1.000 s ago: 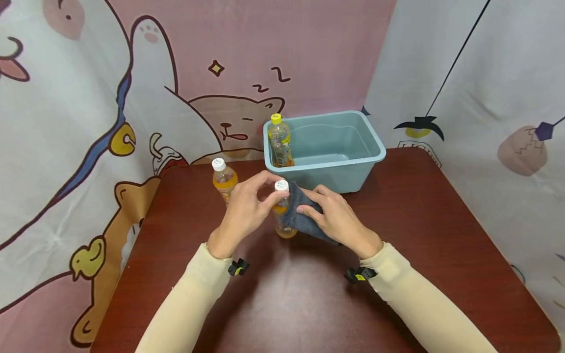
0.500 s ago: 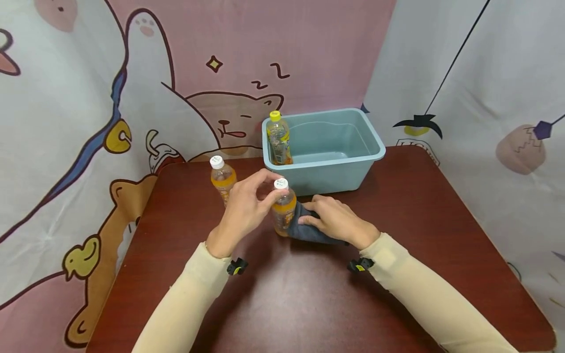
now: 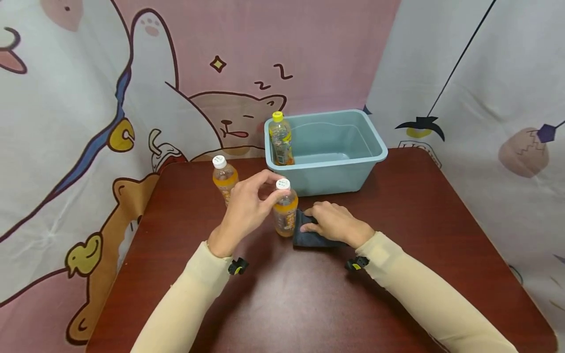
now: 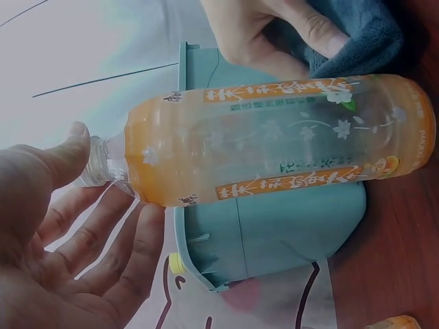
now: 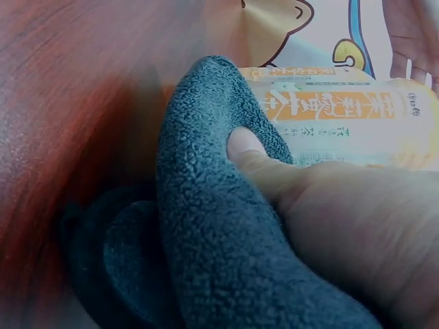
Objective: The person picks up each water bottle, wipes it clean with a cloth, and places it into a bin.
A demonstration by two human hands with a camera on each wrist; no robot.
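Note:
A clear plastic bottle with an orange label band and white cap stands on the table in front of the tub. My left hand pinches it by the cap and neck between thumb and fingers; in the left wrist view the bottle spans most of the picture. Just right of the bottle's base, my right hand grips a folded dark grey cloth down at the table. The right wrist view has my thumb pressed on the fuzzy cloth, close beside the bottle.
A second white-capped orange bottle stands to the left, partly behind my left hand. Behind the hands is a blue-grey plastic tub, with a yellow-capped bottle upright in its left end. Cartoon-printed curtains border the dark red table.
My right hand has moved the cloth from the bottle's upper side down to the table at its right, uncovering the label. The left hand keeps its hold on the cap.

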